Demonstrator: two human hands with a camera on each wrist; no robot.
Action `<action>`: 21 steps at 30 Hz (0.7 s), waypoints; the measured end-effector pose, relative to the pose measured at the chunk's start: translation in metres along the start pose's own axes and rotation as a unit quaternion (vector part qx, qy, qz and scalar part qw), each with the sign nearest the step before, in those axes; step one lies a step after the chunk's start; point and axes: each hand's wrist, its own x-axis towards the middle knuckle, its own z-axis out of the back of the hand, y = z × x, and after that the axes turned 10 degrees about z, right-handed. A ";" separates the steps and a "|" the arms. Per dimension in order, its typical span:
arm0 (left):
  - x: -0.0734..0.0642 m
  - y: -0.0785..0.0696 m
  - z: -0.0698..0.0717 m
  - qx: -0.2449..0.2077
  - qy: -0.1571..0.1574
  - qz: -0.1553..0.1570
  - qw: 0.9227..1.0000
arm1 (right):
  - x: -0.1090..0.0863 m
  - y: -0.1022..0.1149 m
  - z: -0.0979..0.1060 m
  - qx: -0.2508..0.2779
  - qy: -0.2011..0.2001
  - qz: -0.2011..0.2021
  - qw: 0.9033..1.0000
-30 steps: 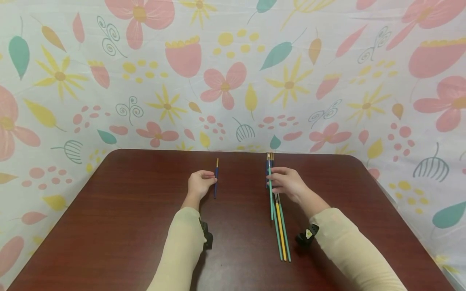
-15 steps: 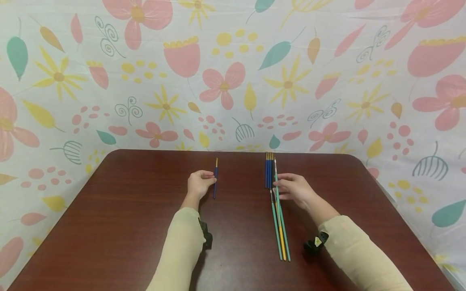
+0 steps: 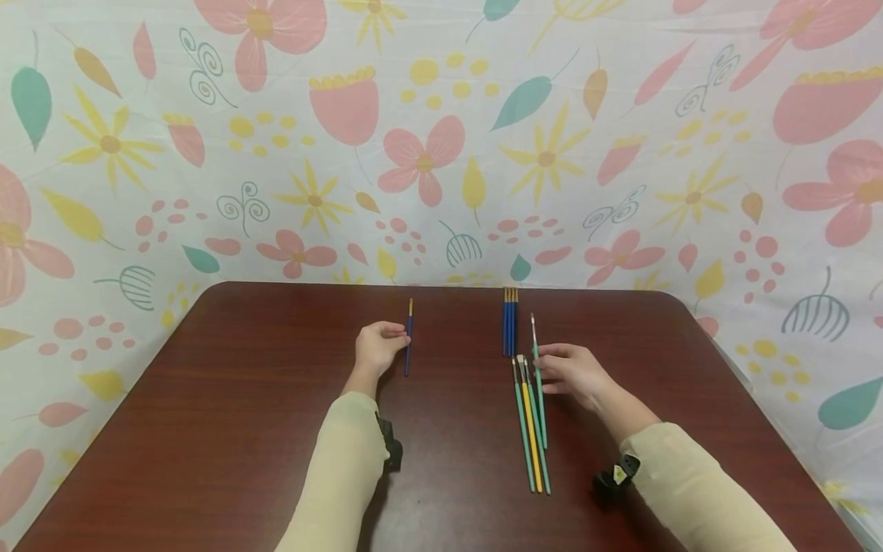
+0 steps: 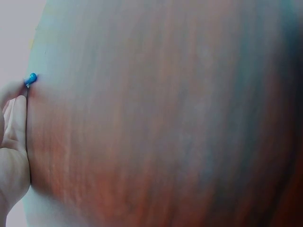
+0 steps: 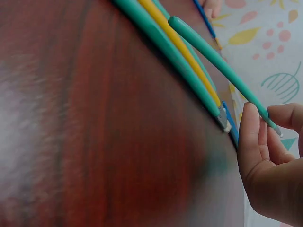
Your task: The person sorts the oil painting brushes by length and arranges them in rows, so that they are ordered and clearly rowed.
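Note:
In the head view my left hand (image 3: 379,349) pinches a slim blue paintbrush (image 3: 408,359) with a gold ferrule, bristles pointing to the table's far side. The left wrist view catches only the brush's blue tip (image 4: 32,78) at the fingertips. My right hand (image 3: 572,376) pinches a green paintbrush (image 3: 541,418) near its silver ferrule; the right wrist view shows its handle (image 5: 213,59) raised over the others. Just left of that hand lie a yellow-handled paintbrush (image 3: 530,429) and green paintbrushes (image 3: 521,422) on either side of it.
Several blue paintbrushes (image 3: 510,326) lie side by side near the far edge of the dark wooden table (image 3: 241,414). Behind the table hangs a floral-print cloth (image 3: 428,92). Each wrist wears a small black camera (image 3: 614,481).
My right hand has carried the green paintbrush rightward and nearer, from over the blue brushes to the right of the green and yellow ones. My left hand stays put with its brush.

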 end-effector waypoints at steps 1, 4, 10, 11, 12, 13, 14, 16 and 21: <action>0.000 0.000 0.000 -0.001 0.000 0.000 1.000 | -0.001 -0.001 0.000 -0.003 0.002 -0.001 1.000; 0.000 0.000 0.000 -0.003 0.001 0.000 1.000 | -0.004 -0.003 0.000 -0.008 -0.001 -0.006 1.000; 0.000 0.000 0.000 -0.004 0.003 0.000 1.000 | -0.009 -0.007 0.000 -0.009 0.007 -0.005 1.000; 0.000 0.000 0.000 -0.004 0.003 0.000 1.000 | -0.010 -0.007 0.001 -0.011 0.011 -0.003 1.000; 0.000 0.000 0.000 -0.004 0.003 0.000 1.000 | -0.011 -0.008 0.001 -0.010 0.012 -0.003 1.000; 0.000 0.000 0.001 -0.003 0.003 0.001 1.000 | -0.012 -0.008 0.001 -0.010 0.012 -0.003 1.000; 0.000 0.000 0.000 -0.003 0.003 0.002 1.000 | -0.013 -0.009 0.001 -0.009 0.013 -0.003 1.000; 0.000 0.000 0.000 -0.004 0.005 0.003 1.000 | -0.014 -0.011 0.002 -0.013 0.015 0.000 1.000; 0.000 0.000 0.000 -0.007 0.004 0.005 1.000 | -0.018 -0.014 0.002 -0.034 0.009 -0.002 0.999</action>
